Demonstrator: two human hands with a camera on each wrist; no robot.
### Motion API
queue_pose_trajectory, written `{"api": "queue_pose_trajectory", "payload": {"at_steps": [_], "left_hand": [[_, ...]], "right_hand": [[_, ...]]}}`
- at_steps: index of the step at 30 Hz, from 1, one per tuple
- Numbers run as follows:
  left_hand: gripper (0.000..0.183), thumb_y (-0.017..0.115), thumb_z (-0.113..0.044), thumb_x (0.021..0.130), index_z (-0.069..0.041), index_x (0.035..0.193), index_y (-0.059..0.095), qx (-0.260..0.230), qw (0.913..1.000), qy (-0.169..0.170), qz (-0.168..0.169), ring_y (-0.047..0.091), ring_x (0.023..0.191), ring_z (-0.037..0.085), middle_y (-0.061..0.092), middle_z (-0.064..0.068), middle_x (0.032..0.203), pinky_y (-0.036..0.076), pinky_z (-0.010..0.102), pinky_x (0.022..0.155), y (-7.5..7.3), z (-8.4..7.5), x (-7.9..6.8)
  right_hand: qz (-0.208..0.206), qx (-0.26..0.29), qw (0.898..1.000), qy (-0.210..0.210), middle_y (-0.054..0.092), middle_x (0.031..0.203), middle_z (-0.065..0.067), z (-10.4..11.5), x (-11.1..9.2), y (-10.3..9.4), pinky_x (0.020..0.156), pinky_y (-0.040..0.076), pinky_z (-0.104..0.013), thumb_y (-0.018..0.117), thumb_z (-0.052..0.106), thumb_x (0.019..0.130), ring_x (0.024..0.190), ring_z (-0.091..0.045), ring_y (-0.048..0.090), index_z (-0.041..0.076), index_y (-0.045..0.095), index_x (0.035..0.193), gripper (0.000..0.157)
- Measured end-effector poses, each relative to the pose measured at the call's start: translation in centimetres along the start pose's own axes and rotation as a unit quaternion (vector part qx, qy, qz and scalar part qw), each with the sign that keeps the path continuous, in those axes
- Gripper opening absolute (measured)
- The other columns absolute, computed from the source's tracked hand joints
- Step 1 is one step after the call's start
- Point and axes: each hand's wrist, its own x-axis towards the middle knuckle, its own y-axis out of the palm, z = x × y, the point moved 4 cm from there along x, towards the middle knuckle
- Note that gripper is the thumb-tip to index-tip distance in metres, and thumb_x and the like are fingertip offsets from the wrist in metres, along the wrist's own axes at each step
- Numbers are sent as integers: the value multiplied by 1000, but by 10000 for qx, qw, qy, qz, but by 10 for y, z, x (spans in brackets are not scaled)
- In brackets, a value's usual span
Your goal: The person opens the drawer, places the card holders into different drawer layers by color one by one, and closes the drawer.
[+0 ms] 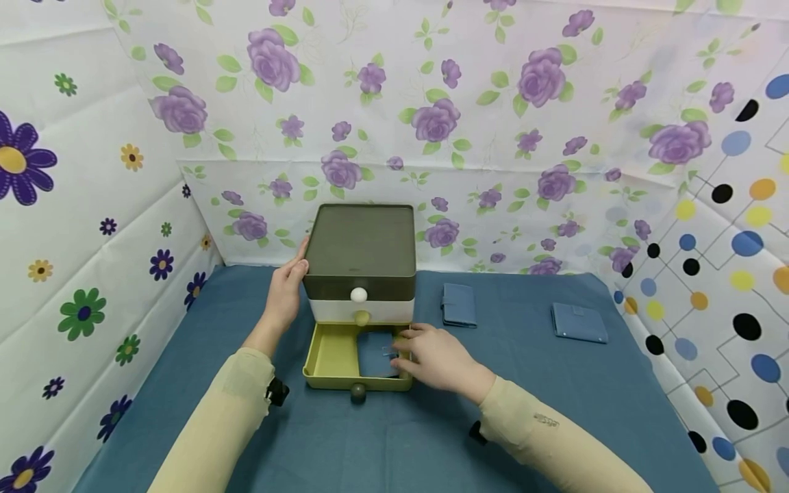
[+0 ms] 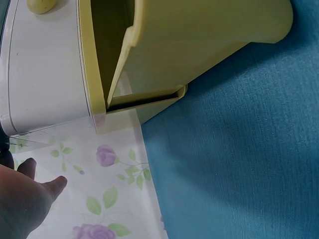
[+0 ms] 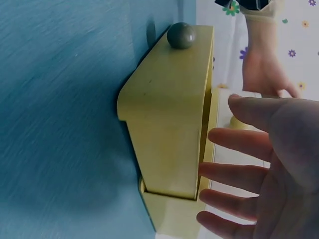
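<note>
A small desktop drawer box [image 1: 361, 239] has a dark olive top tier, a white tier and a yellow-green bottom drawer [image 1: 333, 349] pulled out. Inside the drawer's right half lies a blue wallet [image 1: 372, 356]. My left hand [image 1: 285, 291] rests against the box's left side, partly seen in the left wrist view. Over the drawer's right edge hovers my right hand [image 1: 440, 359], its fingertips near the wallet. In the right wrist view its fingers are spread and relaxed, with nothing gripped; whether they touch the wallet cannot be told.
To the right of the box, a blue wallet [image 1: 459, 305] lies on the blue tablecloth [image 1: 524, 370]. Another blue wallet [image 1: 578, 322] lies farther right. A dark round knob [image 1: 357, 393] sticks out from the drawer front. Flowered cloth [image 1: 382, 144] hangs close behind the box.
</note>
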Motion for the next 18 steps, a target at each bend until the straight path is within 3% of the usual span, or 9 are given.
{"api": "queue_pose_trajectory", "payload": {"at_steps": [14,18], "left_hand": [[51,39,-31,117,-15,165,38,-4,10000,-47,-6,25,160,25,31,-5,171,23,53,129,-1,0,-1],[51,39,-25,116,-8,164,37,-29,9999,-111,62,24,160,29,30,2,172,23,54,129,0,-17,-5]], "right_hand": [[-440,132,9980,431,76,128,-9,-19,-9,-6,100,58,-50,74,34,104,126,-30,68,15,83,124,29],[-544,345,9952,741,78,123,-3,-30,-10,-9,94,61,-47,74,33,104,119,-25,71,16,83,123,27]]}}
